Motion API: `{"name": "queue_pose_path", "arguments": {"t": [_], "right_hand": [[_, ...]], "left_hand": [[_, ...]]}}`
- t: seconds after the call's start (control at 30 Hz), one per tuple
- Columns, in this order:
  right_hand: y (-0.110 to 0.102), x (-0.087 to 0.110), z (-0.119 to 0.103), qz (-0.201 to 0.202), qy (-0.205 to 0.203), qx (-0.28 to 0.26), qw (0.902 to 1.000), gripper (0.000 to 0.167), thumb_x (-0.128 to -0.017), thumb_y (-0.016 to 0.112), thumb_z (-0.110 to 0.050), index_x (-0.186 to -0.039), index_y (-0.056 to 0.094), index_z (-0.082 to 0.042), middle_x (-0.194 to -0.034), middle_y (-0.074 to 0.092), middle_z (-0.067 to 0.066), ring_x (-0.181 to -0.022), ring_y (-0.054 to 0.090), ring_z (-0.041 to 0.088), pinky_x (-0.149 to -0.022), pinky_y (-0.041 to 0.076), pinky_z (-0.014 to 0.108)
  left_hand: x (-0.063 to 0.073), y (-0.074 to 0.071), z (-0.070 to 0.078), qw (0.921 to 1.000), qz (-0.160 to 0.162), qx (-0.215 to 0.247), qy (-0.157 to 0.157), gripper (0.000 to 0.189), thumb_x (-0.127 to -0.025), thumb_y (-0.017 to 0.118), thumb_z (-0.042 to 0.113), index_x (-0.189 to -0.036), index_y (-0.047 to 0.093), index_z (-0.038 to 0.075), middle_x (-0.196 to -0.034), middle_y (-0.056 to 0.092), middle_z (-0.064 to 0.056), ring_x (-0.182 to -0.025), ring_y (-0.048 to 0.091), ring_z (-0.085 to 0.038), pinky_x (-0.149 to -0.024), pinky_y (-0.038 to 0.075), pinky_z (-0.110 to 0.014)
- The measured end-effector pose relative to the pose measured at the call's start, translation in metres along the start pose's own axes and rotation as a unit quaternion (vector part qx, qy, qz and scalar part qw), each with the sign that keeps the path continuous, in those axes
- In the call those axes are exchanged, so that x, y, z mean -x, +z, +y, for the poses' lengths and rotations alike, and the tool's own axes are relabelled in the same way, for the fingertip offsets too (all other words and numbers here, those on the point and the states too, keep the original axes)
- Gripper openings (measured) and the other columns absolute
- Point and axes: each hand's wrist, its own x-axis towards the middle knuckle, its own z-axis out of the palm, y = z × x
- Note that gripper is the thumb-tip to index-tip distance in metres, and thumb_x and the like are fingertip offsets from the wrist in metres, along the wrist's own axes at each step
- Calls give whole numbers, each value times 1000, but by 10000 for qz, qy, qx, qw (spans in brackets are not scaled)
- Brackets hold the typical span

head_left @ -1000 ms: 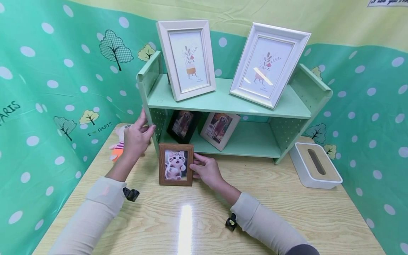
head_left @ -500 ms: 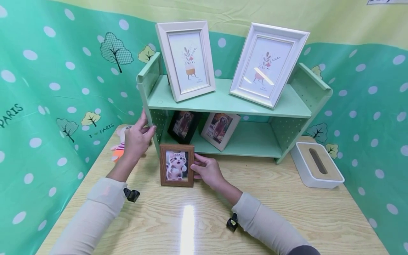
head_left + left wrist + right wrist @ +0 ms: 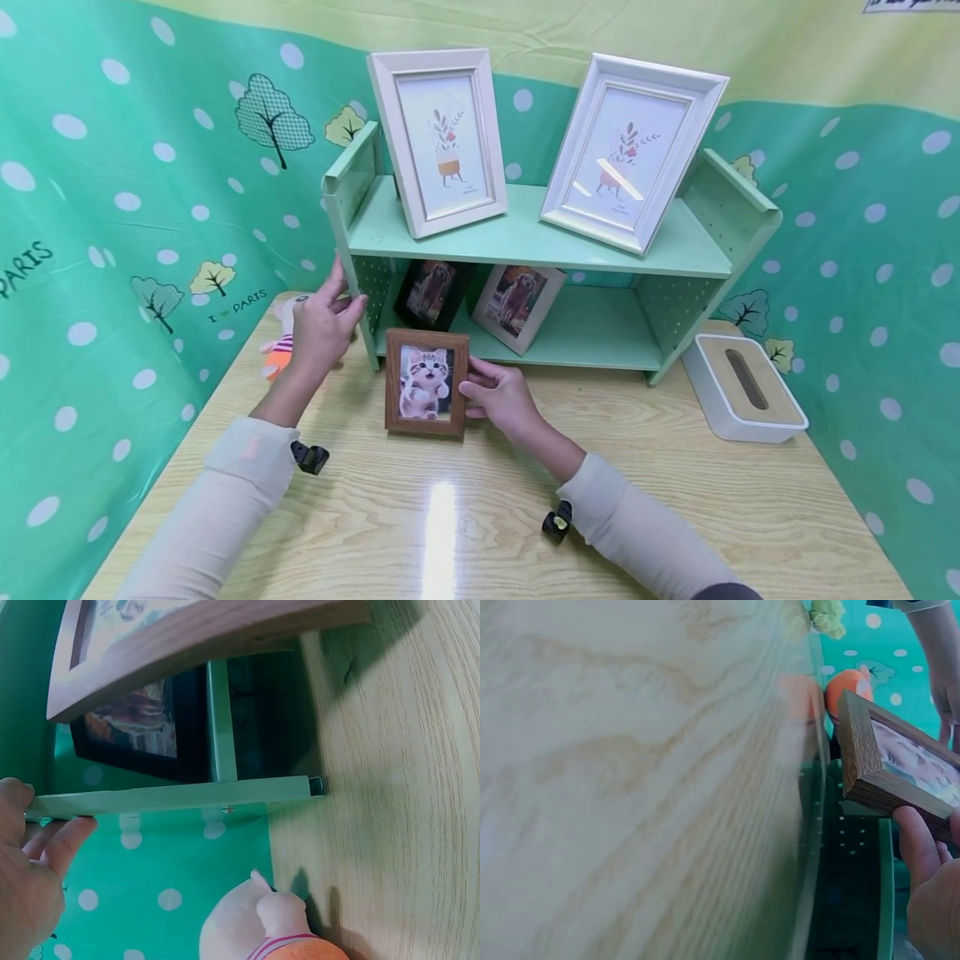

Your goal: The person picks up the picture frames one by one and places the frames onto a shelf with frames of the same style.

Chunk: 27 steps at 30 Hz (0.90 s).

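My right hand point(image 3: 510, 403) pinches the right edge of a brown wooden picture frame point(image 3: 392, 383) with a kitten photo. The frame is upright before the shelf's lower left corner, and the right wrist view shows it raised off the table. My left hand point(image 3: 322, 321) grips the left side panel of a green two-tier shelf point(image 3: 540, 265), thumb and fingers at the panel's edge in the left wrist view. Behind the brown frame, on the lower tier, stand a black picture frame point(image 3: 408, 292) and a beige picture frame point(image 3: 551, 292), both with dog photos.
Two larger pale frames, a left one point(image 3: 495, 167) and a right one point(image 3: 570, 142), stand on the top tier. A plush toy point(image 3: 279, 354) sits left of the shelf. A white tissue box point(image 3: 720, 412) with a wooden lid is at the right. Polka-dot curtains surround the table point(image 3: 360, 517).
My right hand has moved the brown picture frame to the right and slightly up, and the frame has tilted a little. The left hand has stayed on the shelf panel.
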Motion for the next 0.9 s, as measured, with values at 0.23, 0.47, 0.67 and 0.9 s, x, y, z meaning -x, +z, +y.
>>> {"name": "queue_pose_path", "arguments": {"t": [0.23,0.47,0.67,0.9], "right_hand": [[-13,6,-5,158,49,-220,9996,58,-95,71,-7,-149,53,-15,-136,66,17,-112,72,26,-76,69,37],[-26,11,-7,312,67,-190,9993,58,-95,71,-7,-149,53,-16,-138,65,16,-115,71,25,-78,69,38],[-37,12,-7,320,54,-133,9994,58,-95,70,-7,-150,53,-16,-139,65,17,-113,72,24,-78,69,38],[-49,15,-7,388,106,-131,9991,60,-95,70,-7,-151,50,-13,-138,64,18,-113,72,25,-78,69,37]], "left_hand": [[-1,1,0,10000,-7,1,20,75,-94,70,2,-158,36,22,-133,62,-27,-104,72,-43,-78,55,-10],[-1,0,-1,10000,5,81,-2,75,-94,70,1,-158,36,19,-132,63,-29,-102,72,-45,-76,51,-1],[0,0,0,10000,-7,54,13,75,-94,70,2,-158,36,21,-133,63,-28,-101,73,-45,-75,53,-2],[0,0,1,10000,-8,80,19,76,-94,70,2,-158,36,22,-131,63,-29,-101,73,-45,-73,50,2]]}}
